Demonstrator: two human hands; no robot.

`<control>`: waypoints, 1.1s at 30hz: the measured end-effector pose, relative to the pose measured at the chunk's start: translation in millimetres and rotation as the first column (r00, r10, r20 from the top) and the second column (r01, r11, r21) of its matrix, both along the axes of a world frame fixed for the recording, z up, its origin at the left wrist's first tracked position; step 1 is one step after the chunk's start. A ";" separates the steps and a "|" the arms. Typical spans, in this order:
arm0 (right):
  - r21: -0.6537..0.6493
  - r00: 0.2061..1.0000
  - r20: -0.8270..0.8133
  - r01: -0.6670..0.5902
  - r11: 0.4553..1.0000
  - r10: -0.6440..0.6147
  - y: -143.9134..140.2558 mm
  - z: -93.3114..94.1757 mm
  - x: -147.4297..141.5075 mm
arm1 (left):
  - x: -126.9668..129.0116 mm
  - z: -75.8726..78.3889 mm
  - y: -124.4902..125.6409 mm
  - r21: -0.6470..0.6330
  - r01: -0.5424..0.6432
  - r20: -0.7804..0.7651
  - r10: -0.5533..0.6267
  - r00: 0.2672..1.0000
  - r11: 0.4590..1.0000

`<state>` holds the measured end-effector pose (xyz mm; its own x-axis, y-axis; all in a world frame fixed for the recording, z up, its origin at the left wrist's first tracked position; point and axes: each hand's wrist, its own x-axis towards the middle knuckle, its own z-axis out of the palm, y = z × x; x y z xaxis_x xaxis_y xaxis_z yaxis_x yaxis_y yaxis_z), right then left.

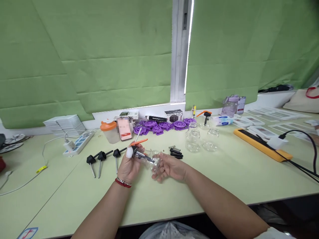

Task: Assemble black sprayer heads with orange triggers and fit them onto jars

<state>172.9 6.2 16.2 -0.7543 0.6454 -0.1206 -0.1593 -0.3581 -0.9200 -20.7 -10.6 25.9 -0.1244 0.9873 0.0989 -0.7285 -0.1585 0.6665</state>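
Note:
My left hand grips a black pump head with an orange lever and a metal tube, its index fingertip wrapped in white. My right hand holds a small clear glass bottle lying sideways, and the tube of the pump runs into its mouth. Both hands hover just above the pale green table. Left of them lie three black pump parts with metal stems. To the right of my hands are loose springs and black pieces.
Several empty glass bottles stand beyond my hands, with purple plastic gears behind. An orange-lidded cup, a white power strip, a yellow power strip with black cable, stacked white cards and a purple water bottle sit around.

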 end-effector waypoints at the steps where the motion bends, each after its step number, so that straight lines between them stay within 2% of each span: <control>1: -0.025 0.998 -0.031 0.050 0.998 -0.050 0.7 1.7 0.9 | 0.2 0.0 -0.3 0.021 -0.008 -0.042 0.009 0.999 1.000; 4: -0.059 0.985 -0.017 0.170 0.984 -0.171 7.1 6.6 6.9 | 1.5 -0.8 -1.9 0.056 -0.057 -0.263 0.070 0.962 0.997; 6: -0.054 0.983 0.033 0.180 0.982 -0.178 11.1 7.6 9.7 | 2.0 -1.8 -3.3 0.042 -0.108 -0.468 0.115 0.876 0.993; 8: 0.005 0.982 0.063 0.177 0.984 -0.177 13.0 6.8 10.1 | 1.8 -2.6 -4.4 0.020 -0.197 -0.622 0.167 0.765 0.980; 10: 0.095 0.980 0.072 0.181 0.979 -0.188 12.4 6.1 9.2 | 1.2 -2.1 -4.8 0.008 -0.269 -0.684 0.202 0.701 0.963; 12: 0.203 0.973 0.085 0.193 0.960 -0.213 9.2 7.9 9.3 | 1.2 -0.2 -4.7 -0.002 -0.293 -0.688 0.212 0.695 0.956; 13: 0.292 0.966 0.092 0.206 0.934 -0.242 6.8 10.1 10.1 | 1.4 1.2 -4.6 -0.022 -0.293 -0.685 0.199 0.701 0.956; 14: 0.412 0.956 0.096 0.215 0.885 -0.277 4.0 12.9 11.3 | 1.9 2.6 -4.5 -0.057 -0.289 -0.681 0.174 0.711 0.956; 15: 0.549 0.945 0.093 0.214 0.808 -0.314 1.2 15.9 12.8 | 2.2 3.8 -4.4 -0.098 -0.283 -0.675 0.145 0.724 0.954; 17: 0.774 0.930 0.061 0.185 0.605 -0.362 -3.1 20.9 15.3 | 2.6 5.2 -4.3 -0.156 -0.270 -0.659 0.104 0.745 0.950; 18: 0.829 0.931 0.040 0.172 0.532 -0.363 -4.0 21.9 15.9 | 2.4 5.2 -4.2 -0.159 -0.267 -0.653 0.102 0.750 0.951; 19: 0.842 0.936 0.024 0.171 0.512 -0.352 -3.7 21.7 15.9 | 2.1 4.6 -4.1 -0.143 -0.269 -0.651 0.114 0.750 0.953; 20: 0.816 0.940 0.009 0.190 0.546 -0.341 -2.3 20.2 15.4 | 1.7 3.6 -4.1 -0.115 -0.280 -0.657 0.138 0.741 0.953; 21: 0.751 0.942 0.005 0.218 0.624 -0.335 0.0 17.6 14.4 | 1.5 2.2 -4.0 -0.080 -0.295 -0.668 0.168 0.725 0.952; 23: 0.526 0.948 0.064 0.234 0.818 -0.312 5.6 11.2 12.2 | 1.6 -0.8 -4.1 -0.007 -0.319 -0.686 0.227 0.692 0.948; 24: 0.410 0.952 0.120 0.212 0.887 -0.283 7.9 8.4 11.5 | 2.0 -2.1 -4.1 0.025 -0.323 -0.691 0.250 0.679 0.946; 25: 0.335 0.952 0.174 0.184 0.924 -0.252 9.4 6.6 11.2 | 2.5 -2.9 -4.2 0.051 -0.323 -0.693 0.266 0.670 0.945; 26: 0.330 0.949 0.208 0.159 0.930 -0.236 10.0 5.9 11.5 | 2.9 -3.3 -4.2 0.063 -0.321 -0.694 0.273 0.667 0.945; 27: 0.399 0.945 0.216 0.143 0.906 -0.245 9.6 6.5 12.2 | 3.0 -3.3 -4.2 0.062 -0.318 -0.697 0.270 0.664 0.946; 28: 0.517 0.941 0.192 0.146 0.844 -0.280 8.5 7.9 13.1 | 2.9 -2.9 -4.2 0.053 -0.322 -0.703 0.264 0.660 0.945; 29: 0.641 0.936 0.140 0.163 0.750 -0.323 7.0 9.7 13.9 | 2.6 -2.5 -4.2 0.038 -0.328 -0.710 0.256 0.656 0.944; 30: 0.734 0.931 0.077 0.189 0.652 -0.357 5.6 11.3 14.3 | 2.0 -2.1 -4.2 0.023 -0.333 -0.714 0.248 0.654 0.943; 31: 0.780 0.927 0.025 0.216 0.587 -0.373 4.6 12.2 14.1 | 1.5 -1.8 -4.1 0.014 -0.335 -0.716 0.243 0.654 0.942; 32: 0.774 0.922 -0.009 0.251 0.582 -0.386 4.2 12.1 13.1 | 1.0 -1.8 -4.0 0.015 -0.338 -0.718 0.245 0.651 0.941; 33: 0.716 0.917 -0.017 0.290 0.636 -0.399 4.5 10.9 11.6 | 0.7 -2.0 -4.0 0.024 -0.340 -0.720 0.253 0.646 0.940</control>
<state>184.5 10.7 27.2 -0.4715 0.7909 0.3901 0.0032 0.4439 -0.8961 -19.9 -14.6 23.9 -0.3489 0.9192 0.1823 0.0386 -0.1803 0.9829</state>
